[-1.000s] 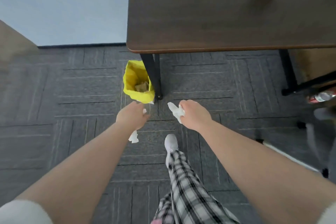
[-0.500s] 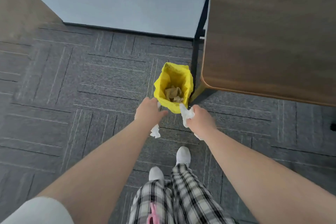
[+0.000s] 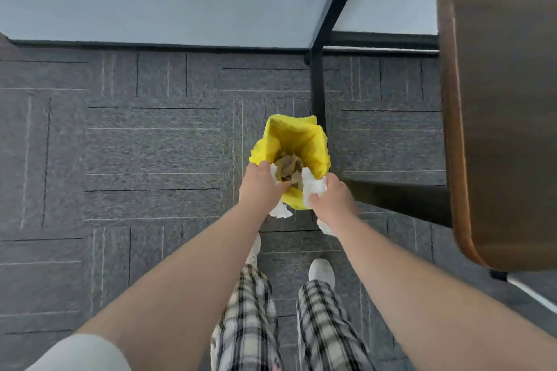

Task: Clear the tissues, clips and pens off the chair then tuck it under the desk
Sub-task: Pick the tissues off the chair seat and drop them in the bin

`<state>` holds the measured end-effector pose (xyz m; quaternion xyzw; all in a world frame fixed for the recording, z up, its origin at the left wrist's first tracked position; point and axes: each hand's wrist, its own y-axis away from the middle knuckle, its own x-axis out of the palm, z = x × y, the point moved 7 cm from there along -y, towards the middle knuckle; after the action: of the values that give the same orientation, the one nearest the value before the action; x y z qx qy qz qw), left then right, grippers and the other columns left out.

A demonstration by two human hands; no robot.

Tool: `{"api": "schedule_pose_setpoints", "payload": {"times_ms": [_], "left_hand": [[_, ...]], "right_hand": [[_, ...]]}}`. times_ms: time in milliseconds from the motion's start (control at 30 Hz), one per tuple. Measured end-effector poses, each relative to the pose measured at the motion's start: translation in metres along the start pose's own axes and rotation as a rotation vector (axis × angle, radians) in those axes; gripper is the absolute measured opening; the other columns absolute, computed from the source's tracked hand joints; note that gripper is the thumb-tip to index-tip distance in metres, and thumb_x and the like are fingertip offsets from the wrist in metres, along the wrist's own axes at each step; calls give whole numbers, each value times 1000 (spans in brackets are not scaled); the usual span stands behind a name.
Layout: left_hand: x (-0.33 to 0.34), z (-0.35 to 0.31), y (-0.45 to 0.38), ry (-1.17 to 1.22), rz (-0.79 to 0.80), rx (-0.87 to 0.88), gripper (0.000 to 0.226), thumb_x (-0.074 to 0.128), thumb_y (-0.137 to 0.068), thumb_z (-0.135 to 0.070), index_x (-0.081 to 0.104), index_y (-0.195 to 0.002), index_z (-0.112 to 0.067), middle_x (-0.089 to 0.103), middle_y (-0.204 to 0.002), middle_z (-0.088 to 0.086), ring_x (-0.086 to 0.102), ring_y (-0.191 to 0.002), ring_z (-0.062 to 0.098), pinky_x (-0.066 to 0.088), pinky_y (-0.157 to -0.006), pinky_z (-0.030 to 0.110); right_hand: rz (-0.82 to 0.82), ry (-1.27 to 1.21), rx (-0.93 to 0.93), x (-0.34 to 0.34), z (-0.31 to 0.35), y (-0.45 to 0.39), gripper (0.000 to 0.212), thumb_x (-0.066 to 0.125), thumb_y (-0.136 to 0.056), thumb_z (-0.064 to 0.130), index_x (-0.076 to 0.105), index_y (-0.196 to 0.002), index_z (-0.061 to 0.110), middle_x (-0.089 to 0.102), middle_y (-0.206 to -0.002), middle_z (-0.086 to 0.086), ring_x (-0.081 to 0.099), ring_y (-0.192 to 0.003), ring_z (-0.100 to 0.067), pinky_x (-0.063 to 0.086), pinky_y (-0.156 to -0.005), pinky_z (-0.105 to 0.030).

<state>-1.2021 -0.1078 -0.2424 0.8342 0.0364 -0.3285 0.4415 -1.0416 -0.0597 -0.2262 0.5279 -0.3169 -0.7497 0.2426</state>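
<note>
A small bin lined with a yellow bag (image 3: pixel 313 141) stands on the carpet beside the desk's black leg; brown crumpled paper lies inside it. My left hand (image 3: pixel 260 187) is closed around white tissue (image 3: pixel 281 211) that sticks out below the fist, right at the bin's near rim. My right hand (image 3: pixel 333 199) grips another crumpled white tissue (image 3: pixel 313 185) over the bin's opening, with more tissue showing under the wrist. The chair is out of view.
The dark wooden desk (image 3: pixel 506 99) fills the right side, its black metal leg (image 3: pixel 318 93) just behind the bin. Grey carpet tiles (image 3: pixel 135 159) spread to the left up to a pale wall. My feet in white shoes (image 3: pixel 322 271) stand below the bin.
I have stepped closer to the bin and both hands have come forward with their tissues, from short of the bin to its near rim and opening.
</note>
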Motion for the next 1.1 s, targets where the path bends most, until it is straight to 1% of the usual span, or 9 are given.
{"api": "schedule_pose_setpoints", "payload": {"times_ms": [100,200,333,467,600,733,867,1000,1100], "left_hand": [[4,-7,-32,-26,15,44,45,64,-86,-34,48,-115,-3,46,-120,14,52,-105,32,38,-75,33],[14,-19,-55,-18,21,116,39,62,-87,-30,49,-112,-4,46,-117,13,51,-95,29,36,-70,32],[29,-28,-78,19,30,157,40,65,-86,-27,48,-116,-6,45,-121,12,52,-102,28,36,-72,30],[42,-28,-92,27,59,207,54,66,-85,-22,40,-132,-11,41,-132,11,50,-113,30,39,-75,32],[51,-23,-97,-10,122,270,78,65,-85,-21,21,-148,-19,24,-153,9,43,-129,29,45,-91,37],[46,-15,-93,-122,156,228,82,64,-85,-23,14,-150,-24,19,-155,6,45,-128,29,47,-86,38],[28,-12,-80,-260,214,204,82,62,-86,-26,10,-150,-30,7,-160,6,34,-137,32,44,-97,45],[-5,-16,-61,-376,232,206,77,60,-89,-33,13,-150,-29,9,-160,6,32,-139,34,44,-101,49],[-35,-23,-44,-463,211,220,72,59,-88,-35,20,-148,-27,15,-158,5,33,-138,33,46,-100,50]], "right_hand": [[4,-63,40,14,8,-28,35,56,-86,21,47,-119,14,58,-119,-9,57,-99,-31,41,-70,-34],[-23,-123,68,22,10,-51,34,57,-87,19,48,-120,15,59,-118,-8,54,-92,-28,40,-69,-32],[-81,-195,110,27,4,-74,42,59,-87,18,46,-127,14,56,-125,-9,57,-107,-31,39,-73,-30],[-96,-251,121,32,2,-90,48,64,-87,24,43,-129,15,53,-128,-9,54,-113,-31,44,-83,-34],[-62,-271,71,38,7,-95,61,68,-85,25,38,-137,18,46,-138,-8,47,-123,-30,43,-91,-36],[-25,-224,13,40,12,-87,67,66,-86,25,31,-143,24,37,-146,-5,41,-131,-27,40,-101,-39],[5,-161,-14,34,17,-68,63,64,-87,32,32,-142,26,38,-144,-4,45,-126,-27,44,-91,-39],[42,-45,-65,22,29,-42,61,59,-89,32,30,-143,25,37,-145,-5,47,-125,-29,46,-93,-42],[49,14,-112,5,45,-14,58,58,-91,31,31,-142,23,37,-144,-6,47,-124,-29,47,-95,-44]]}}
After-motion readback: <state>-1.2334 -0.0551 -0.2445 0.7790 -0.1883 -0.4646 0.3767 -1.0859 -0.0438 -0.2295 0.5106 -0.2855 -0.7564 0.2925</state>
